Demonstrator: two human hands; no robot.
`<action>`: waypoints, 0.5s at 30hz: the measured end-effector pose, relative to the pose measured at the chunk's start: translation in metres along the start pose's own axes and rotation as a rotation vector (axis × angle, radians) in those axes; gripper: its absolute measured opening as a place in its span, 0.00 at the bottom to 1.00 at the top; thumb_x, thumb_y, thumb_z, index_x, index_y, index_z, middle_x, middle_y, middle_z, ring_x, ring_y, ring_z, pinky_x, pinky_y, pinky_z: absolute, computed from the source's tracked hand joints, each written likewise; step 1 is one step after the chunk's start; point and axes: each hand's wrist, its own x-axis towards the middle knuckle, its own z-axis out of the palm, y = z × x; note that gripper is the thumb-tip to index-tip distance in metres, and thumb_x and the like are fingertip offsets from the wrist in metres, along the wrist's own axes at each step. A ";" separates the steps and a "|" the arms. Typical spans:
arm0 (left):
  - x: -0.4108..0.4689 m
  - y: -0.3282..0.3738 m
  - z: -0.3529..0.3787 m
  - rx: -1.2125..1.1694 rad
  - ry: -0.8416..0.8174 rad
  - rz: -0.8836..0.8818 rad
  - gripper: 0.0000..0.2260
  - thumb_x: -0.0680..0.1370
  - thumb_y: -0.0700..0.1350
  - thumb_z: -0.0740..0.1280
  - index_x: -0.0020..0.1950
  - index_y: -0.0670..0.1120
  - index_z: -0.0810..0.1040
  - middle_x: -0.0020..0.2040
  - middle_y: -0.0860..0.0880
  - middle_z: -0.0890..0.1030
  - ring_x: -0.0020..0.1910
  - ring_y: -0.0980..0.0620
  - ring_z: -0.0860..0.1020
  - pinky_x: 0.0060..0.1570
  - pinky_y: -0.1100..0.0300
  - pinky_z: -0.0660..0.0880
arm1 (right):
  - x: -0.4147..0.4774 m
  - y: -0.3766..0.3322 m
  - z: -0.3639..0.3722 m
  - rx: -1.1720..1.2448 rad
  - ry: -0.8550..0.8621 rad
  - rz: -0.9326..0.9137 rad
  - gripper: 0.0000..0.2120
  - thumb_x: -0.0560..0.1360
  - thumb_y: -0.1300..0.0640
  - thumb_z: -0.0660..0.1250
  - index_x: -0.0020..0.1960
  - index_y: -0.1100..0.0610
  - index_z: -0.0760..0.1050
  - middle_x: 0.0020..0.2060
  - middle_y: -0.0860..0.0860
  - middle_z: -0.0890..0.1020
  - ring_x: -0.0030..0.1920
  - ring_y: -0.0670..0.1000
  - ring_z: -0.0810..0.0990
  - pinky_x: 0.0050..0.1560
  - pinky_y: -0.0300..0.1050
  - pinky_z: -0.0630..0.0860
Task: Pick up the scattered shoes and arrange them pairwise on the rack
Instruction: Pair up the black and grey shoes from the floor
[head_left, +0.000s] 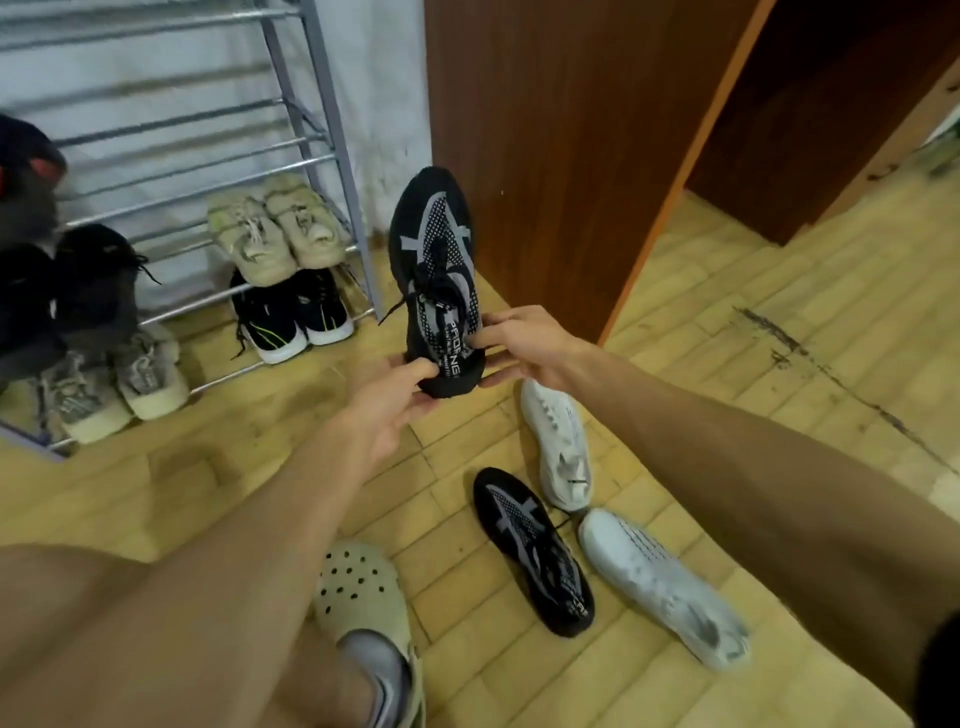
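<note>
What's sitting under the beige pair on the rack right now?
On the shelf under the beige pair stands a black pair with white soles, toes pointing out. Their heels are covered by the beige shoes above, so the back of that shelf cannot be seen.

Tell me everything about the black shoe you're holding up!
The black knit sneaker with grey stripes is held in the air in front of the metal shoe rack, toe pointing away, top facing the camera. It has black laces, one dangling loose, and white lettering on the tongue. The left hand and right hand both grip its heel end. Nothing else touches it.
</note>
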 end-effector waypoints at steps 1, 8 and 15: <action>0.003 -0.013 -0.002 0.012 0.009 -0.028 0.10 0.75 0.35 0.67 0.57 0.41 0.75 0.55 0.41 0.81 0.50 0.44 0.80 0.48 0.56 0.79 | 0.002 0.013 0.000 -0.020 -0.043 0.018 0.21 0.74 0.63 0.69 0.67 0.62 0.74 0.59 0.57 0.81 0.54 0.59 0.83 0.53 0.56 0.82; 0.007 -0.060 -0.030 0.241 0.006 -0.154 0.08 0.73 0.31 0.68 0.46 0.43 0.78 0.44 0.43 0.82 0.42 0.47 0.81 0.46 0.55 0.79 | -0.003 0.136 -0.008 0.035 -0.008 0.183 0.21 0.75 0.55 0.69 0.66 0.59 0.73 0.55 0.55 0.80 0.50 0.52 0.81 0.46 0.45 0.81; 0.010 -0.094 -0.034 0.413 -0.020 -0.247 0.08 0.71 0.33 0.71 0.47 0.41 0.77 0.44 0.41 0.82 0.40 0.48 0.82 0.35 0.59 0.79 | -0.040 0.277 -0.017 -0.969 -0.015 0.530 0.12 0.71 0.58 0.61 0.51 0.64 0.74 0.45 0.56 0.78 0.44 0.53 0.78 0.46 0.46 0.80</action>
